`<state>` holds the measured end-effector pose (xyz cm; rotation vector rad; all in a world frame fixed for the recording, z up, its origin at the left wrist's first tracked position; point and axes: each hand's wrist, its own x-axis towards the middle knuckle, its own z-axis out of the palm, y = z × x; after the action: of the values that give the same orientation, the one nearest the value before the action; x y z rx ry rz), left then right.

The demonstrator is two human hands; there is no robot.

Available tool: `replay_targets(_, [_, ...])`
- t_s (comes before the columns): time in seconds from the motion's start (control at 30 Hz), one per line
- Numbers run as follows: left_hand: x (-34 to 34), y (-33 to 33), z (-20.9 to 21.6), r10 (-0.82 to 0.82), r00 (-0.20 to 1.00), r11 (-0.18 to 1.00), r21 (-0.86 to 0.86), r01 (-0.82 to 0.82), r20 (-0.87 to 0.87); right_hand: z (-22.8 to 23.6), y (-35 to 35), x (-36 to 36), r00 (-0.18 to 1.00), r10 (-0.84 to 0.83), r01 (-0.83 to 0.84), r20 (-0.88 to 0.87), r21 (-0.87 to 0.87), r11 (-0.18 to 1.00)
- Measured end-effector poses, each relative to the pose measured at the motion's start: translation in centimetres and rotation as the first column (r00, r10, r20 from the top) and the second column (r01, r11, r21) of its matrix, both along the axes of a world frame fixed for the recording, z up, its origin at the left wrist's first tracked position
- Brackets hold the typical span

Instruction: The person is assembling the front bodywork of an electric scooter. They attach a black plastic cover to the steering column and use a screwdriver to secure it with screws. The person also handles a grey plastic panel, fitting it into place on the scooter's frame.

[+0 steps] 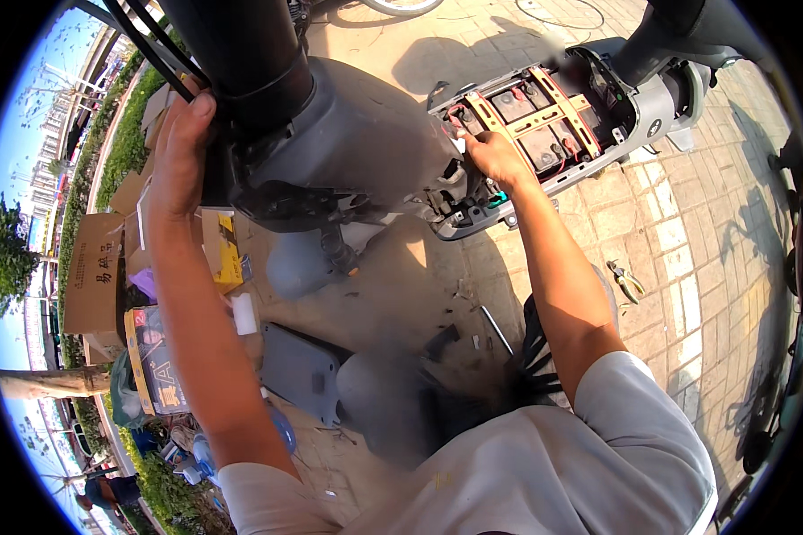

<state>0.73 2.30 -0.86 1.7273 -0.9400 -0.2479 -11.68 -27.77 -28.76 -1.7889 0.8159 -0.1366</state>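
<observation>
An electric scooter fills the upper part of the view, with a dark front column (250,62) and a grey front cover (366,134). My left hand (180,147) is raised beside the column, its thumb and fingers closed around black cables (156,45) that run down along it. To the right lies the open footboard bay (589,165), holding several grey battery blocks (540,147) under an orange metal bracket (531,118). My right hand (500,160) reaches to the bay's front end and pinches a small white piece (460,141) near red wires. Its fingertips are partly hidden.
Pliers (627,282) with yellow-green handles lie on the paving at right. A grey panel (299,370) and a metal rod (497,330) lie below the scooter. Cardboard boxes (95,267), a water bottle (201,455) and a hedge line the left. A wheel (403,4) shows at the top.
</observation>
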Motion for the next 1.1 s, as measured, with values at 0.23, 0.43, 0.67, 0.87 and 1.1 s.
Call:
replay_targets(0.23, [-0.3, -0.3, 0.0, -0.010, 0.996, 1.000, 0.003, 0.010, -0.089, 0.5, 0.1, -0.9, 0.999, 0.014, -0.012, 0.043, -0.045, 0.999])
replay_targets(0.43, [-1.2, -0.8, -0.1, -0.046, 0.997, 0.997, -0.070, 0.041, -0.068, 0.7, 2.1, -1.3, 0.990, -0.107, 0.116, 0.096, -0.096, 0.989])
replay_targets(0.67, [-0.6, -0.3, 0.1, -0.053, 0.997, 0.997, -0.056, 0.050, -0.057, -0.2, 1.3, -1.9, 0.984, -0.108, 0.094, 0.142, 0.101, 0.990])
replay_targets(0.87, [-0.3, 0.3, 0.2, -0.084, 0.994, 0.996, -0.023, 0.083, -0.075, -0.1, 1.3, -1.1, 0.957, -0.216, 0.142, 0.194, 0.337, 0.931])
replay_targets(1.1, [-0.2, 0.0, 0.1, -0.105, 0.991, 0.994, -0.054, 0.100, -0.081, -0.1, 2.2, -1.6, 0.994, -0.080, 0.081, 0.069, -0.014, 0.997])
